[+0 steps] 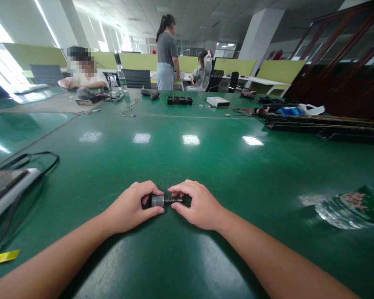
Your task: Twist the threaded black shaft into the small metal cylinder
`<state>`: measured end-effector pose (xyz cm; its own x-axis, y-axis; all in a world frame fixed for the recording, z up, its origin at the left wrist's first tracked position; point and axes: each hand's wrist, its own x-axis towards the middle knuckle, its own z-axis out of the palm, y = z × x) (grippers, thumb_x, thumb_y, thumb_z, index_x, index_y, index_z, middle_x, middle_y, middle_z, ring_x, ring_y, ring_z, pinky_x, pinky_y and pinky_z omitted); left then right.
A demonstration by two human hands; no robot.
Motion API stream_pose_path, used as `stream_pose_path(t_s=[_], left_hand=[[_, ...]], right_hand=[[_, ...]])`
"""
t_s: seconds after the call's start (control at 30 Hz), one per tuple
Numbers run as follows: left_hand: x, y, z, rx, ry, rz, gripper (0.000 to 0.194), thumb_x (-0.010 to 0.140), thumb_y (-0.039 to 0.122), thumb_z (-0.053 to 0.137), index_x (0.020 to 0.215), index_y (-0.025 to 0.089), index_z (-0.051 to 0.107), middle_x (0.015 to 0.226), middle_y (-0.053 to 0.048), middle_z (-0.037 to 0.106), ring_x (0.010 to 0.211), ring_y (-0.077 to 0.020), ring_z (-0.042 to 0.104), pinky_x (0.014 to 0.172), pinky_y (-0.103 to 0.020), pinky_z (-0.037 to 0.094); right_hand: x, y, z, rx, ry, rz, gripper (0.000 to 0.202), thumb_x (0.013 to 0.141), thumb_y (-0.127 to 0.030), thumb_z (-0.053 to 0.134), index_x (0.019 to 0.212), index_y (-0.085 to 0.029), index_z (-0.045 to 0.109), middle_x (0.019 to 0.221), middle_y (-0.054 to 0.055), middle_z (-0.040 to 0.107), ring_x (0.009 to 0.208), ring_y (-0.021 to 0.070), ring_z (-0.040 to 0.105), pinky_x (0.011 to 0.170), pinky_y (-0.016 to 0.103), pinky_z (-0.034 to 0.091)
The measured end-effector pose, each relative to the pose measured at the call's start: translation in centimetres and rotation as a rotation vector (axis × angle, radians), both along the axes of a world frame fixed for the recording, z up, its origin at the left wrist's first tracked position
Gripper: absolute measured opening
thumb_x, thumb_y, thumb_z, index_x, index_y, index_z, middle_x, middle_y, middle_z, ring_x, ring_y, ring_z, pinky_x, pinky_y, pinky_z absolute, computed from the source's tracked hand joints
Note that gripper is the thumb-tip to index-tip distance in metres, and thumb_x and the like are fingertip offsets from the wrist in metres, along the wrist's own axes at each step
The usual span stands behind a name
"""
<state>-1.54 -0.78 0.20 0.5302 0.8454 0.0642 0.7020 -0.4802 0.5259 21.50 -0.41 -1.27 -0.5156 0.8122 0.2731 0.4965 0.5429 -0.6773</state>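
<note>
A small grey metal cylinder with a thin dark shaft point(158, 201) lies sideways just over the green table. The shaft has a coiled or ridged part and points right. My left hand point(134, 205) closes thumb and forefinger about the cylinder's thick end. Around the shaft end, my right hand point(199, 204) curves with thumb and fingers apart. Its thumb tip is close to the shaft, and I cannot tell whether it touches.
The green table point(121, 162) stretches ahead. At left are a white device point(31, 178) and black cables; at right lies a plastic bottle point(352, 207). Farther off are a drill point(150, 94), a black tray point(180, 100), a white box point(218, 101) and dark bars point(311, 124). Several people are beyond.
</note>
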Motion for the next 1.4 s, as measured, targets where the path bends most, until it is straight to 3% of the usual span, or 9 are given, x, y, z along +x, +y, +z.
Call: stream_pose_path(t_s=[0.2, 0.67, 1.4], left_hand=[[0.22, 0.01, 0.0, 0.001, 0.006, -0.01, 0.028, 0.083, 0.043, 0.068, 0.099, 0.021, 0.064, 0.087, -0.001, 0.064, 0.072, -0.0161, 0.053, 0.072, -0.028, 0.038], [0.51, 0.01, 0.17, -0.005, 0.009, 0.031, 0.029, 0.085, 0.045, 0.067, 0.101, 0.021, 0.066, 0.084, 0.0, 0.063, 0.073, -0.0168, 0.054, 0.069, -0.028, 0.037], [0.45, -0.11, 0.16, -0.002, -0.029, 0.055, 0.024, 0.085, 0.041, 0.067, 0.095, 0.019, 0.065, 0.077, 0.001, 0.057, 0.069, -0.0161, 0.052, 0.065, -0.027, 0.036]], right_hand=[[-0.11, -0.02, -0.02, 0.041, -0.043, 0.043, 0.015, 0.08, -0.019, 0.071, 0.095, -0.02, 0.07, 0.091, 0.001, 0.072, 0.087, 0.0176, 0.06, 0.082, 0.034, 0.041], [-0.13, 0.33, -0.24, 0.046, -0.079, 0.064, 0.012, 0.085, -0.021, 0.069, 0.097, -0.02, 0.072, 0.091, 0.002, 0.071, 0.087, 0.0171, 0.058, 0.081, 0.033, 0.04], [-0.02, 0.08, -0.04, 0.032, -0.066, 0.011, 0.015, 0.078, -0.014, 0.07, 0.092, -0.019, 0.066, 0.086, 0.0, 0.067, 0.085, 0.0173, 0.055, 0.078, 0.032, 0.04]])
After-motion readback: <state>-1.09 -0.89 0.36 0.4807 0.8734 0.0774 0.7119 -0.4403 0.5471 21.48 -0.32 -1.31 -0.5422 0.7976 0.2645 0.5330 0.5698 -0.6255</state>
